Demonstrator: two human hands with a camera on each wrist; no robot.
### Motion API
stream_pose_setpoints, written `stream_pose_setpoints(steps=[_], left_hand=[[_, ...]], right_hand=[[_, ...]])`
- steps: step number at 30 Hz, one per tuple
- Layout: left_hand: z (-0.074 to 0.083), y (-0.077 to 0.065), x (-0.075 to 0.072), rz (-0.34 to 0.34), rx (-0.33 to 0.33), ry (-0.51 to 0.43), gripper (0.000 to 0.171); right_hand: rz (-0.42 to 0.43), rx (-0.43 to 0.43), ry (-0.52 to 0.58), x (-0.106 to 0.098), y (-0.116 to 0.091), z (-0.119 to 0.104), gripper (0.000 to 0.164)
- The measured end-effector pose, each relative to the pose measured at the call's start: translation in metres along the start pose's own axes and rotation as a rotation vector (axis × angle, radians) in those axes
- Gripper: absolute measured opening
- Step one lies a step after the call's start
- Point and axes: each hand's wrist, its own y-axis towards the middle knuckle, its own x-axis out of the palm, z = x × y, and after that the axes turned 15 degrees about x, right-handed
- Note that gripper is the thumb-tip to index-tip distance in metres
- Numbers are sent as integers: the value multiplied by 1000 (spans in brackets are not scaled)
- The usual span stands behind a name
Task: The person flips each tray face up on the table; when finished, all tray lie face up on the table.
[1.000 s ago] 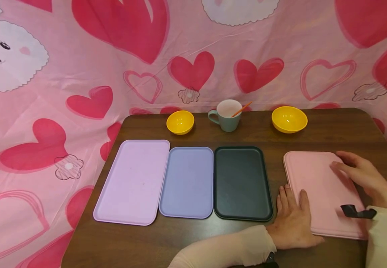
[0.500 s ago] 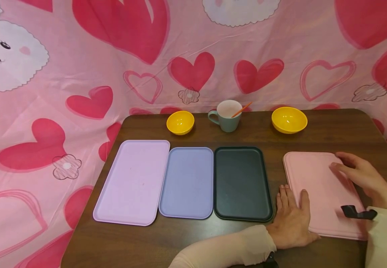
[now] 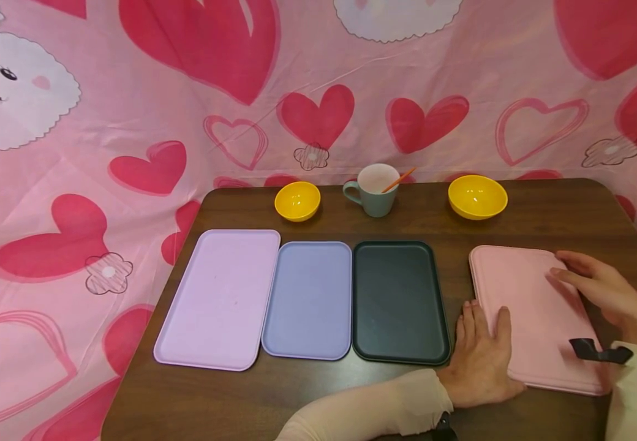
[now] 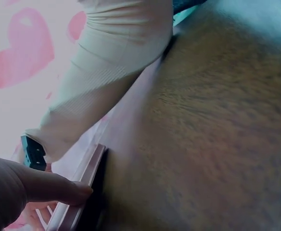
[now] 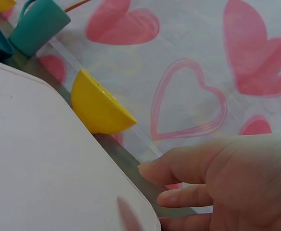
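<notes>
A pink rectangular tray [image 3: 533, 306], face down with a layered edge, lies at the right of the table. My left hand [image 3: 481, 358] is spread flat along its left side, with the thumb toward the near edge. In the left wrist view, the thumb of my left hand [image 4: 44, 187] rests against the tray's layered rim [image 4: 75, 207]. My right hand [image 3: 607, 291] lies at the far right side, fingers loosely bent at the edge. The right wrist view shows my right hand [image 5: 227, 183] beside the tray's pale surface [image 5: 44, 159].
Lilac [image 3: 219, 300], periwinkle [image 3: 307, 300] and black [image 3: 398, 300] trays lie side by side to the left. Behind stand two yellow bowls, the left [image 3: 297, 202] and the right [image 3: 477, 197], and a teal mug [image 3: 376, 199] with an orange stick [image 3: 399, 179]. A heart-patterned cloth hangs behind.
The pink tray has shifted slightly away and to the right. My right hand has moved a little right with it; my left hand stays along the left side.
</notes>
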Motion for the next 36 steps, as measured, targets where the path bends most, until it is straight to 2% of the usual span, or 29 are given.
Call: stream_pose_setpoints(steps=[3,5,11,14,21,25,30,36], left_hand=[[-2,0,-4,27,8,-35,121],[-4,0,-7,42,15,-90,119],[-8,-1,-16,58,6,-306,125],[-8,-3,-20,58,-6,-363,131],[-11,-5,-26,153,35,-349,130],[-11,-5,-28,187,33,-335,129],[-11,-5,-33,173,35,-326,127],[-12,-6,-39,153,77,-378,124]], right_hand=[[-14,-28,62,-1,0,-1,44],[-25,-31,91,-1,0,-1,37],[-47,-28,90,-2,-1,-1,38],[-57,-41,103,-2,-2,-1,37],[-97,-44,150,-3,-2,-2,35],[-109,-50,154,-4,-3,-3,37],[-115,-54,124,-4,-5,-6,32],[-121,-33,72,-4,-6,-7,31]])
